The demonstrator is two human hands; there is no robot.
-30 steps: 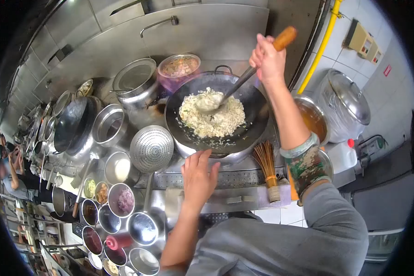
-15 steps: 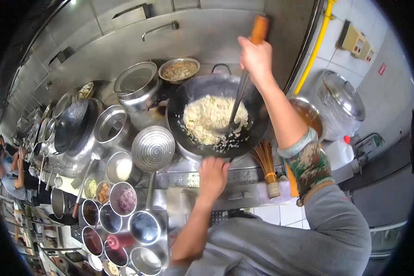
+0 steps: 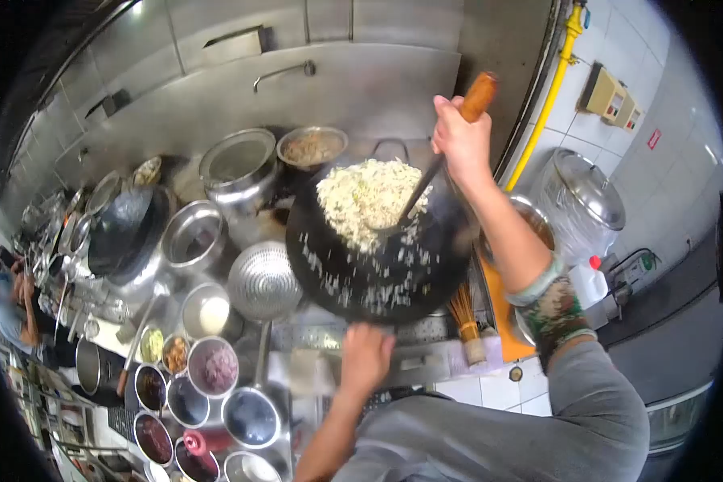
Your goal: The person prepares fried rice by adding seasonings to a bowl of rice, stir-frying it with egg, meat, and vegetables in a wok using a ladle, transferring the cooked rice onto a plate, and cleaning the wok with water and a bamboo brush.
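Note:
My right hand (image 3: 464, 149) is wrapped round the wooden handle of a ladle (image 3: 422, 189), held at a slant. The ladle's head is down in pale fried rice (image 3: 361, 195), partly hidden by the grains. The rice is heaped toward the far left side of a big black wok (image 3: 337, 285), with loose grains smeared by motion across its near side. My left hand (image 3: 366, 356) is closed at the wok's near edge. Whatever it grips there, rim or handle, is covered by the fingers. The wok tilts away from me.
Left of the wok lie a perforated strainer (image 3: 265, 281), a lidded pot (image 3: 238, 157) and several ingredient bowls (image 3: 213, 367). A bamboo brush (image 3: 466, 325) lies on the right. Beyond stand a wrapped lidded pot (image 3: 582, 193) and a white jug (image 3: 588, 285). Another person (image 3: 12, 309) is at far left.
The wok has tipped, its near side lifting, and the rice has shifted toward the far side. My right hand and the ladle have moved slightly right and down in view.

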